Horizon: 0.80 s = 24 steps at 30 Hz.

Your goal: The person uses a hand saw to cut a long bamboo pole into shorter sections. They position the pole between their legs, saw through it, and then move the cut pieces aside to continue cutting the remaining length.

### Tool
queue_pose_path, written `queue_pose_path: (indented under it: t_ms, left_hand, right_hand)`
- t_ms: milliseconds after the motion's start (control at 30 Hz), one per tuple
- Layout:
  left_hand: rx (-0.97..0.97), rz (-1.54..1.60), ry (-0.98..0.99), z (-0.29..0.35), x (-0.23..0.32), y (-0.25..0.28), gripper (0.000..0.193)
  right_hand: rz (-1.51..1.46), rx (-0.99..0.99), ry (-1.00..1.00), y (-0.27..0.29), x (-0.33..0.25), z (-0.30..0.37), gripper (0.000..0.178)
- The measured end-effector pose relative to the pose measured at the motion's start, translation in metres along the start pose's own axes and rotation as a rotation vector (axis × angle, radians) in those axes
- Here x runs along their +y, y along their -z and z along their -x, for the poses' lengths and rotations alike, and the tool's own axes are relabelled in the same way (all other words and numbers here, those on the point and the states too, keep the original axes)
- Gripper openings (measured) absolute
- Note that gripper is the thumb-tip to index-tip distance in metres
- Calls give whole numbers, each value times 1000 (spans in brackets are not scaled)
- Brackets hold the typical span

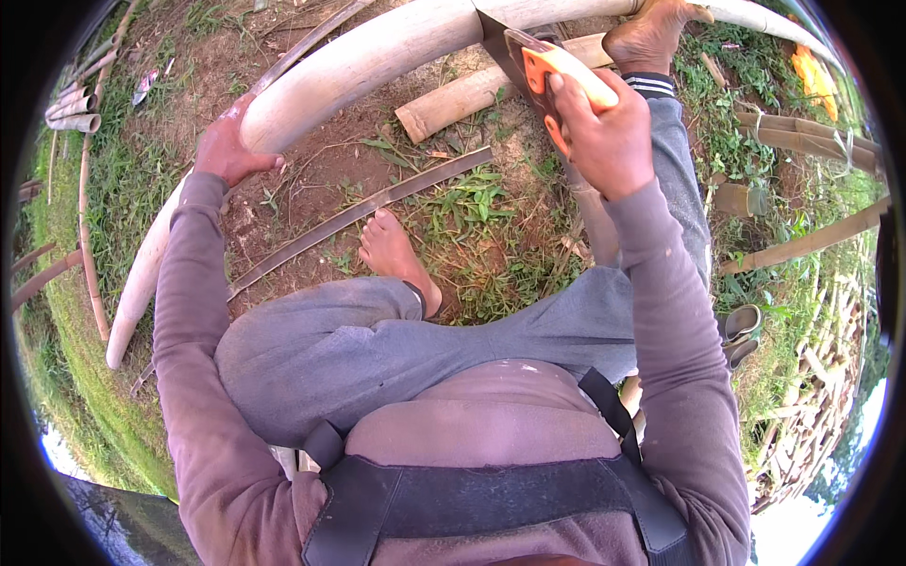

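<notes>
Black wide-strap harness (491, 495) is right up near the camera, smooth and a bit scuffed, over a fuzzy mauve-grey sweatshirt. Left hand (226, 146) is spread over a pale bamboo pole (363, 61) on the far left, thumb sticking out on the near side; fingers are partly hidden, so can't tell how tight it's gripping. That pole is smooth, chalky-looking and runs all along the far side. Right hand (609, 132) has its fingers wrapped round the chunky orange-and-white handle of a handsaw (540, 71), with the thin metal blade meeting the pole near far centre. No clue how deep it's in. Bare right foot (651, 36) is up against the pole at far right. Nearer than the pole there's a fat bamboo piece (453, 104) with a rough cut end, plus a thin flat strip (425, 180) on patchy grass and reddish dirt.
</notes>
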<state>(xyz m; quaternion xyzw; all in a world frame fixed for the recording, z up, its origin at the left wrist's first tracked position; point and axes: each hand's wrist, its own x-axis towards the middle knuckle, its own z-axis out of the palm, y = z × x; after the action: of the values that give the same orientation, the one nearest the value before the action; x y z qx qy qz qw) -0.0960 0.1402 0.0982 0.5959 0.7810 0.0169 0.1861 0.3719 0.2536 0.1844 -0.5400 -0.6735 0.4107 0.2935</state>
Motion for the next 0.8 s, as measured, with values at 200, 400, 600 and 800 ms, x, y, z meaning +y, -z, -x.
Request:
queue_pose_path:
  t_ms: [200,400,600,800]
  left_hand:
    - [87,22,-69,14,-17,-2,117]
    - [-36,4,1,-3,8,6,119]
    - [17,10,6,9,-24,-2,120]
    - [-47,9,-5,-9,8,7,119]
  right_hand:
    - [-63,-24,-50,16,-15,44,22]
    - [-88,8,-10,3,7,18,28]
    - [-145,20,-30,17,4,59,27]
    - [-50,66,31,29,3,64,19]
